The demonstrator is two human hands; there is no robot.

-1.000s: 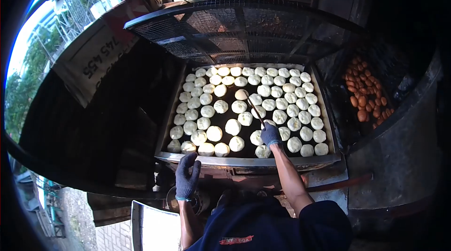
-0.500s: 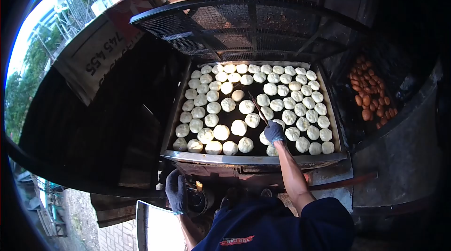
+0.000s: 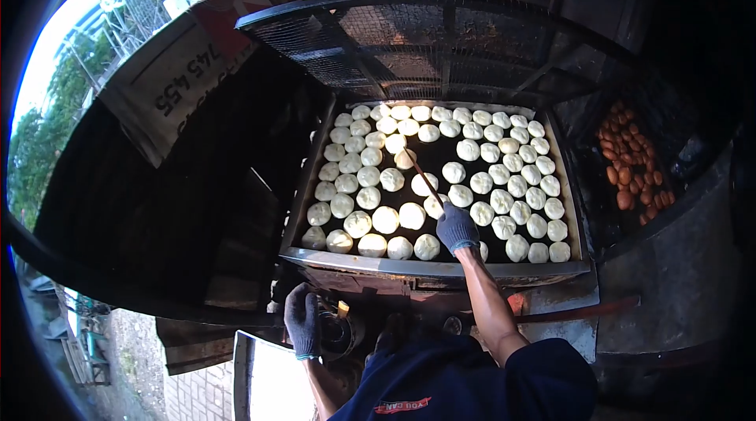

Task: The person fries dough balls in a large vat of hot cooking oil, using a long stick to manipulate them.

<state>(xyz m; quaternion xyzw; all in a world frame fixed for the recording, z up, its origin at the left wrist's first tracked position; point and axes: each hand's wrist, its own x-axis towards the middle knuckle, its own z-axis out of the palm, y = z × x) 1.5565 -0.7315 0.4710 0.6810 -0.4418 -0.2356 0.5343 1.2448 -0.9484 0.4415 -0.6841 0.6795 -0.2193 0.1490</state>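
A large dark tray (image 3: 441,267) holds several pale round dough pieces (image 3: 386,219). My right hand (image 3: 457,228), in a grey glove, grips a thin rod (image 3: 421,177) whose far tip touches a dough piece (image 3: 405,159) near the tray's upper middle. My left hand (image 3: 302,320), also gloved, is low in front of the tray, closed on a dark round knob (image 3: 335,330) under the tray's front edge.
A wire mesh lid (image 3: 425,43) stands raised behind the tray. Browned buns (image 3: 630,169) lie in a dark chamber at the right. A sign with numbers (image 3: 177,78) hangs at the left. A pale flat panel (image 3: 264,382) is below.
My left hand dropped from the tray's front edge down to the knob. My right hand shifted the rod tip toward the tray's far left, and the view panned slightly.
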